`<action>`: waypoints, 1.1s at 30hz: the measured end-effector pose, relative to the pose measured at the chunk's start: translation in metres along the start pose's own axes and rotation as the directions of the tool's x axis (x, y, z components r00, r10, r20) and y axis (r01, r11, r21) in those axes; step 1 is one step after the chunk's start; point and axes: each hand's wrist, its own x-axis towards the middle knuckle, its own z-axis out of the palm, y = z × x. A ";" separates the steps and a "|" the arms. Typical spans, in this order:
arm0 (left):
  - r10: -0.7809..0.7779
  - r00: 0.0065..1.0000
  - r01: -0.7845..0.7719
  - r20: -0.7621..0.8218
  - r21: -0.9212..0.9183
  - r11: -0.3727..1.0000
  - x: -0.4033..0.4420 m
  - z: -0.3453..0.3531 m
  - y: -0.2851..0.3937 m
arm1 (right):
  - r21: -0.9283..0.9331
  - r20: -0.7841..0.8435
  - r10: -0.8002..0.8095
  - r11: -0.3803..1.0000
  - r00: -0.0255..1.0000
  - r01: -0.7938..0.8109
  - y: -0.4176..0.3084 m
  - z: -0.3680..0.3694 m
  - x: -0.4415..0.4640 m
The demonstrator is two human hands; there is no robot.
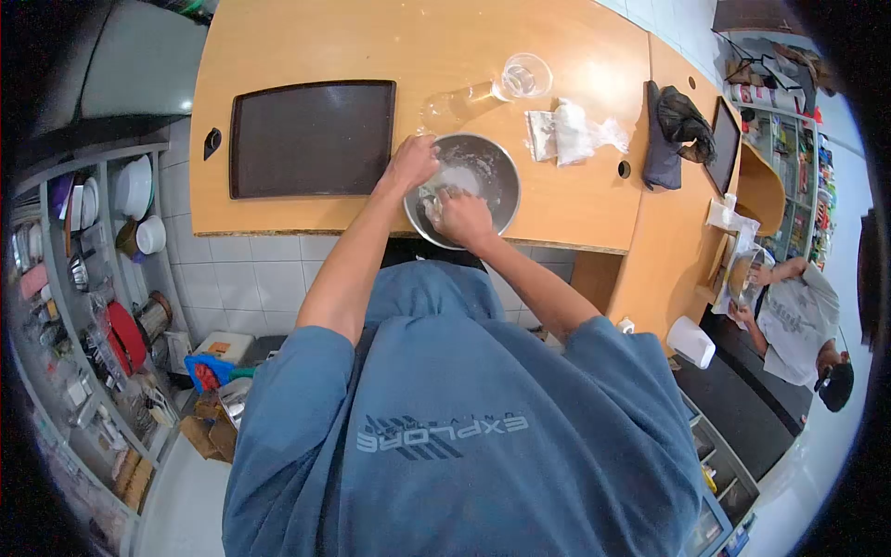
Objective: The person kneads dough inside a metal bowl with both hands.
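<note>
A round metal mixing bowl [510, 181] sits near the table's front edge in the head view. White flour [464, 176] and pale, clumpy dough [430, 197] lie inside it. My left hand [415, 163] grips the bowl's rim at its upper left, fingers closed over the edge. Down in the bowl, my right hand [461, 216] has its fingers curled into the dough, which partly hides the fingertips. A clear plastic cup [527, 76] and a transparent bottle [457, 108] on its side are just beyond the bowl.
Left of the bowl lies a dark baking tray [311, 139]. Bags of white powder [575, 133] and a black plastic bag [685, 125] are to the right. Another person [798, 320] holds a bowl at far right. Loaded shelves [102, 306] stand at left.
</note>
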 end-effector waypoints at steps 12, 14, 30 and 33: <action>0.049 0.998 -0.050 -0.039 -0.024 0.998 -0.002 -0.003 0.005 | -0.002 -0.094 0.106 0.994 0.990 -0.107 0.001 0.036 0.032; 0.086 0.996 -0.087 -0.033 -0.034 0.996 0.004 -0.001 -0.007 | 0.000 0.105 0.189 0.982 0.976 -0.190 -0.002 0.014 0.041; 0.050 0.996 -0.052 -0.072 -0.029 0.998 0.001 -0.001 -0.003 | 0.603 0.439 0.175 0.670 0.881 -0.433 0.069 -0.006 0.062; 0.069 0.995 -0.071 -0.075 -0.023 0.997 0.002 -0.001 -0.003 | 0.321 0.415 0.172 0.891 0.894 -0.321 0.064 -0.006 0.072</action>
